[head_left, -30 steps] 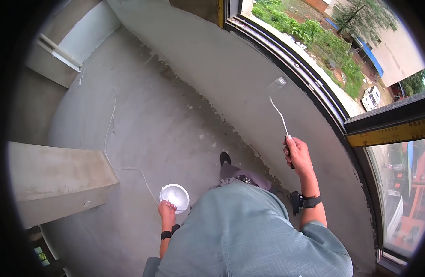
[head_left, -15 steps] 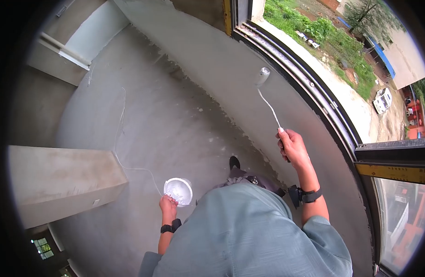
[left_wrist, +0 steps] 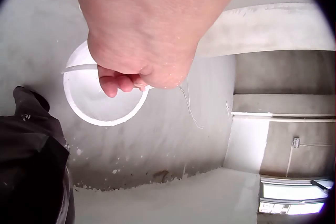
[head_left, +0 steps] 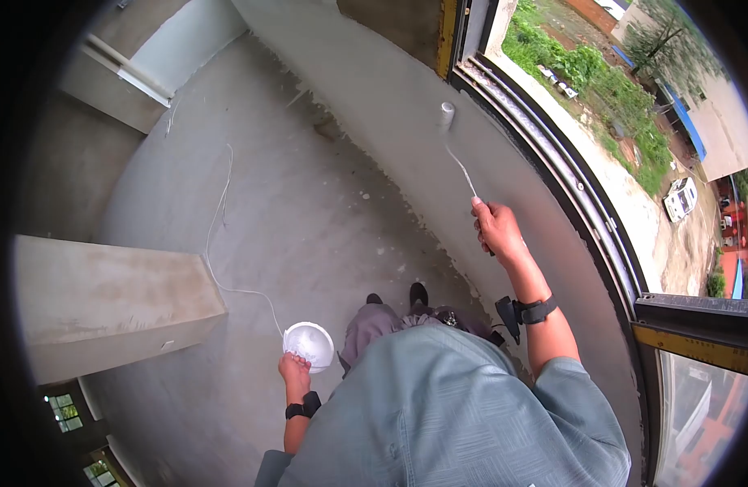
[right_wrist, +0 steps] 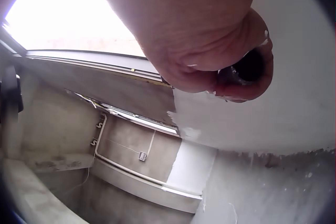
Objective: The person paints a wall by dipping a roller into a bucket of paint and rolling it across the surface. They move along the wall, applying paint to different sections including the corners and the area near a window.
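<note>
Grey-green cloth covers the back of the shirt nearest us, with a dark band on the left wrist and a strapped device on the right. We see a round white bucket near left, its mouth open and its inside white. To the right and farther off is a paint roller: a short pale cylinder on a thin, bent, whitish rod, with a dark handle. The left hand has its fingers curled round the bucket's edge, where a white strip meets them. The right hand is closed round the roller's handle, the thumb along it toward the rod. The cylinder lies over the smooth grey wall; whether it touches, we cannot tell. Two dark shoes stand on the grey floor, and left of them a thin pale cable runs past a squared concrete block. Beyond the wall, on the right, we find a dark window frame, then green plants and a white vehicle outside.
</note>
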`<control>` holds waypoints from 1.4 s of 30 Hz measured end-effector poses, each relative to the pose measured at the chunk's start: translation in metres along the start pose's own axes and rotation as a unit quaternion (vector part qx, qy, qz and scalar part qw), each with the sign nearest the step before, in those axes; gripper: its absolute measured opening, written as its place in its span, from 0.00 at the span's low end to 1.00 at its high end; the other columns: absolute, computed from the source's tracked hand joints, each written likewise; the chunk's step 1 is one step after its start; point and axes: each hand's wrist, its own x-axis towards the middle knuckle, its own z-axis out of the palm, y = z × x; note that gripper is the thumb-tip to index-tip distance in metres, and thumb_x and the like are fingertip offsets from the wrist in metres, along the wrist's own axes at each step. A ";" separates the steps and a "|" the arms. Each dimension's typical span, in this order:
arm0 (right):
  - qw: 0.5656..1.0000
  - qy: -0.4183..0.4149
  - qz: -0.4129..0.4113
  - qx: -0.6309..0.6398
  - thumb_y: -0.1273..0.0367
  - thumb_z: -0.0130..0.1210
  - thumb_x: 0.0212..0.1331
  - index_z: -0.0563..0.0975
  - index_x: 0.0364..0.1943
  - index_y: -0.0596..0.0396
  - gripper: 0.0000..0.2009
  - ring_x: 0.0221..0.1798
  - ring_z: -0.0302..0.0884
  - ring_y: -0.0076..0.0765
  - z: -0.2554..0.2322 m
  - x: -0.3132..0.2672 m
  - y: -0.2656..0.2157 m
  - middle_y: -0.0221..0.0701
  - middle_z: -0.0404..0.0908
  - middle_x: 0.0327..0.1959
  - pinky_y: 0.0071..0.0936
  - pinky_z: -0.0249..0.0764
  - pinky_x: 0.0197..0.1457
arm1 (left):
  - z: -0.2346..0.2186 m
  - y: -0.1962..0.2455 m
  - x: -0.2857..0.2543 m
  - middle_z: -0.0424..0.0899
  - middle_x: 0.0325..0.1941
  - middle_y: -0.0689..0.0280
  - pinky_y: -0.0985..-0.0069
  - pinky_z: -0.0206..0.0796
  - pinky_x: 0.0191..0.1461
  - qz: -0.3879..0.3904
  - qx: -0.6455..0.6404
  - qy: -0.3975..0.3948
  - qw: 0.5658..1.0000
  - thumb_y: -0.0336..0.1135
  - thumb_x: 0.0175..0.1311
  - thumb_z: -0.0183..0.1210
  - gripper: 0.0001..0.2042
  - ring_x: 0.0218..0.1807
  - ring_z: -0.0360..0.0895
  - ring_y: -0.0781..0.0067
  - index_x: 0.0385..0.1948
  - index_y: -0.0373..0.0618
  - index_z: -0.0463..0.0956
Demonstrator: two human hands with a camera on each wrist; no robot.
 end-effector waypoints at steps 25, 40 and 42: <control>0.982 0.108 0.130 0.080 0.53 0.51 0.73 0.76 0.38 0.57 0.19 0.17 0.61 0.16 -0.005 -0.113 0.060 0.20 0.67 0.20 0.20 0.57 0.18 | 0.050 0.083 0.125 0.69 0.25 0.70 0.70 0.70 0.29 -0.025 0.120 -0.069 0.990 0.35 0.66 0.49 0.06 0.26 0.70 0.75 0.37 0.45 0.72; 0.985 0.068 0.160 0.017 0.53 0.53 0.71 0.78 0.40 0.59 0.20 0.16 0.61 0.16 0.010 -0.030 0.063 0.21 0.69 0.20 0.21 0.58 0.17 | 0.051 0.056 0.094 0.68 0.21 0.72 0.73 0.68 0.26 -0.040 0.087 -0.064 0.993 0.35 0.67 0.49 0.05 0.22 0.69 0.77 0.32 0.49 0.71; 0.987 0.056 0.149 0.023 0.52 0.53 0.71 0.78 0.40 0.59 0.20 0.16 0.62 0.17 0.022 -0.002 0.063 0.22 0.69 0.20 0.22 0.59 0.17 | 0.040 0.052 0.089 0.68 0.21 0.72 0.72 0.68 0.26 -0.044 0.077 -0.056 0.994 0.35 0.67 0.49 0.05 0.23 0.69 0.76 0.33 0.48 0.71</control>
